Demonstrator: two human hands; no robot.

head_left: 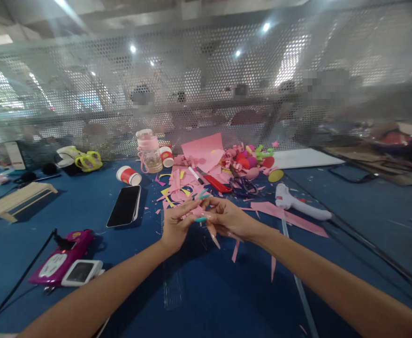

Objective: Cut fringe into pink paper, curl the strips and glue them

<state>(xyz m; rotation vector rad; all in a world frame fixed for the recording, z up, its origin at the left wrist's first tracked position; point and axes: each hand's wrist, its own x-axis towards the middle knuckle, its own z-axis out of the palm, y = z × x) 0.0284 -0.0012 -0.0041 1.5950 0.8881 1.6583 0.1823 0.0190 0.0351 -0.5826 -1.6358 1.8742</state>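
Observation:
My left hand point(175, 225) and my right hand point(227, 218) meet above the blue table point(209, 291), fingertips together on a small pink paper piece point(196, 211). A thin pink strip point(214, 239) hangs down from my right fingers. Just beyond the hands lies a heap of pink and yellow paper scraps point(179, 188), with a red-handled cutter point(217, 183), a white pen point(194, 174) and dark scissors point(244, 186) among them. A long pink paper strip point(290, 218) lies to the right of my right hand.
A white glue gun point(299, 203) lies at right, a black phone point(125, 205) at left. A pink bottle point(148, 151), red-white cups point(128, 175), a magenta device point(61, 258) with cable, a wooden stick frame point(16, 199) and pink paper curls point(248, 159) stand around. A perforated screen point(206, 84) closes the back.

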